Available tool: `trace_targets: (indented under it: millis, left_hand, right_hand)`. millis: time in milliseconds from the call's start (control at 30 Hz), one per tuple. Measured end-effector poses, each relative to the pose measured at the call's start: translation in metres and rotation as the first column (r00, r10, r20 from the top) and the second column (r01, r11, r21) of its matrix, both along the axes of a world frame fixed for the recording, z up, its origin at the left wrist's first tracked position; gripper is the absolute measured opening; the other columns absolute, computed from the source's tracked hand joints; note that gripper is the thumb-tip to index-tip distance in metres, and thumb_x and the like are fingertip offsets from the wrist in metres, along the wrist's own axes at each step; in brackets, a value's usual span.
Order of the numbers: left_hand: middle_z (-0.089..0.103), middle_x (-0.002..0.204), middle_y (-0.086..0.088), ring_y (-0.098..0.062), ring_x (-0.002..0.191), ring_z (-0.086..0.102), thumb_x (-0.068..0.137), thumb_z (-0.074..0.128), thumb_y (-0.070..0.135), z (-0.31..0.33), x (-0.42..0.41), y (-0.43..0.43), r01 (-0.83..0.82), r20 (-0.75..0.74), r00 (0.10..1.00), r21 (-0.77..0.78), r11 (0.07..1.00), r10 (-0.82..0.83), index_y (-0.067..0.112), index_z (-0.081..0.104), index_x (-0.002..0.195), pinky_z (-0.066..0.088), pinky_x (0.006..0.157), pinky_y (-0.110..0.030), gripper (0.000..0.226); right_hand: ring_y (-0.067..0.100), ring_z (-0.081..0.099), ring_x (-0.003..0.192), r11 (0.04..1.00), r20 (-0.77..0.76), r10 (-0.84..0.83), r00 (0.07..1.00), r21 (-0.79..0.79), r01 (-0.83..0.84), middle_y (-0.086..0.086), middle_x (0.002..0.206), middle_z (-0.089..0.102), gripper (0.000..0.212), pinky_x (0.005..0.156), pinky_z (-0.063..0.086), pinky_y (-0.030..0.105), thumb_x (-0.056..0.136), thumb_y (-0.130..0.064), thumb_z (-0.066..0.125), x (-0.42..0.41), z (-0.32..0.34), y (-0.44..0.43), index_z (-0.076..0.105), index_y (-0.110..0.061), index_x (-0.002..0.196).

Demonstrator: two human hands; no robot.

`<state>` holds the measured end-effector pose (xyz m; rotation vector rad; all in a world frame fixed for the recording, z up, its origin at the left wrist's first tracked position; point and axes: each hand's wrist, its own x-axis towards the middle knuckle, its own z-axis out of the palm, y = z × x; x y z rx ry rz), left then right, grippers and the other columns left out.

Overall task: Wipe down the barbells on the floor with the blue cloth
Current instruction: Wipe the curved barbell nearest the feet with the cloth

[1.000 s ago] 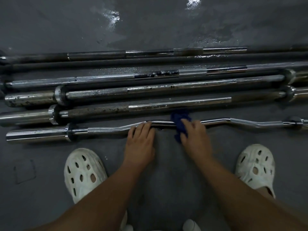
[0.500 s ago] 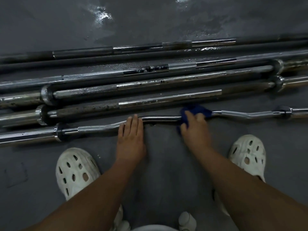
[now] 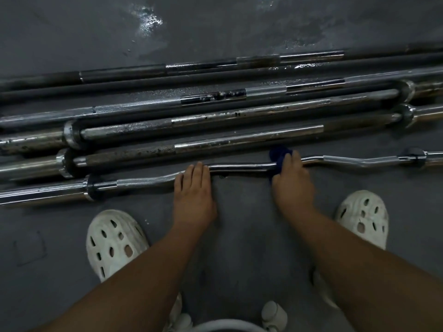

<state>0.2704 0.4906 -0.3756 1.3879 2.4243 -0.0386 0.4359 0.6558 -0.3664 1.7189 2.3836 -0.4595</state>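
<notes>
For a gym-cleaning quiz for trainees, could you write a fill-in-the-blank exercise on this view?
1. The right hand holds a crumpled dark ___ cloth.
2. The left hand lies flat, fingers ___, on the wavy chrome curl bar.
3. Of all the bars, that one lies ___ to the perforated white foam clogs.
Missing: blue; straight; nearest.

curl bar (image 3: 239, 168) before straight barbells (image 3: 239, 137)

The dark grey floor (image 3: 239, 248) shows wet, shiny patches (image 3: 148, 20) toward its far edge. Several straight barbells (image 3: 239, 139) lie on it side by side, running left to right. A curl bar (image 3: 239, 167) lies just nearer. Two white clogs (image 3: 115, 243) stand toward the near edge.
</notes>
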Motion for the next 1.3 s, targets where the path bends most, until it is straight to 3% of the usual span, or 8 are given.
trace_targets:
  millis: [200,400,567,700,833,967,1200,1300]
  left_hand:
    - [0.021,0.162,-0.014,-0.029,0.150,0.019,0.082,0.062,0.028,0.004,0.000,-0.001,0.025,0.037,0.999,-0.041,0.999,-0.023,0.006,0.026,0.154,0.012,0.121,-0.047,0.084]
    - [0.016,0.164,-0.013,-0.029,0.151,0.014,0.079,0.060,0.022,0.000,-0.006,-0.018,0.021,-0.024,0.999,-0.068,0.997,-0.023,0.008,0.022,0.156,0.013,0.121,-0.048,0.088]
    - [0.005,0.165,-0.013,-0.028,0.153,0.004,0.086,0.052,0.027,0.002,-0.004,-0.017,0.003,0.006,1.000,-0.080,0.997,-0.003,0.009,0.011,0.158,0.006,0.122,-0.047,0.085]
    - [0.002,0.165,-0.014,-0.029,0.153,0.002,0.087,0.048,0.025,0.004,-0.007,-0.019,-0.032,0.001,0.999,-0.080,0.996,0.032,0.008,0.010,0.158,0.001,0.122,-0.046,0.082]
    - [0.022,0.161,-0.018,-0.032,0.150,0.020,0.083,0.061,0.030,0.000,-0.005,-0.017,-0.059,0.001,0.998,-0.067,0.996,0.059,0.004,0.026,0.154,0.006,0.119,-0.046,0.083]
    - [0.011,0.164,-0.016,-0.030,0.152,0.010,0.088,0.053,0.030,0.003,-0.006,-0.015,-0.044,0.015,0.999,-0.064,0.997,0.045,0.006,0.015,0.156,0.003,0.121,-0.046,0.082]
    - [0.009,0.165,-0.016,-0.030,0.152,0.007,0.087,0.051,0.029,0.004,-0.006,-0.018,-0.040,0.004,0.999,-0.049,0.998,0.040,0.006,0.013,0.157,0.002,0.122,-0.047,0.083]
    - [0.006,0.165,-0.017,-0.030,0.152,0.004,0.089,0.048,0.031,0.003,-0.006,-0.017,-0.041,0.021,0.999,-0.031,0.999,0.042,0.006,0.008,0.157,-0.001,0.121,-0.046,0.083]
  right_hand:
    - [0.031,0.044,0.121,0.907,-0.093,0.394,0.914,-0.121,-0.403,0.001,0.164,0.008,0.076,0.094,0.048,0.041,0.090,-0.026,0.058,-0.052,-0.007,-0.060,0.019,-0.022,0.155]
    - [0.035,0.043,0.123,0.994,-0.112,-0.060,0.992,-0.094,0.050,0.002,0.163,0.014,0.070,0.099,0.042,0.040,0.090,-0.015,0.057,-0.018,-0.005,-0.041,0.028,-0.022,0.153]
    - [0.028,0.045,0.117,0.833,-0.131,0.525,0.841,-0.123,-0.539,-0.005,0.165,0.003,0.072,0.087,0.051,0.040,0.091,-0.024,0.059,-0.061,-0.002,-0.065,0.024,-0.025,0.153]
    - [0.031,0.046,0.123,0.974,-0.130,0.178,0.975,-0.119,-0.194,0.001,0.162,0.017,0.074,0.096,0.047,0.041,0.087,-0.023,0.062,-0.054,-0.007,-0.057,0.027,-0.021,0.152]
    - [0.029,0.044,0.127,0.833,-0.132,0.487,0.863,-0.226,-0.505,-0.003,0.165,0.003,0.078,0.098,0.046,0.040,0.089,-0.024,0.059,-0.085,0.001,-0.075,0.017,-0.022,0.155]
    - [0.031,0.044,0.127,0.946,-0.104,0.248,0.963,-0.190,-0.264,0.000,0.164,0.010,0.076,0.096,0.046,0.039,0.090,-0.024,0.059,-0.092,0.001,-0.071,0.019,-0.022,0.154]
    - [0.031,0.044,0.127,0.944,-0.014,0.274,0.962,-0.188,-0.272,-0.003,0.165,0.006,0.078,0.094,0.048,0.041,0.090,-0.021,0.059,-0.080,-0.001,-0.062,0.016,-0.023,0.155]
    - [0.029,0.046,0.119,0.836,-0.027,0.520,0.854,-0.187,-0.515,-0.004,0.165,-0.003,0.078,0.088,0.052,0.041,0.092,-0.020,0.057,-0.082,0.001,-0.076,0.011,-0.024,0.156]
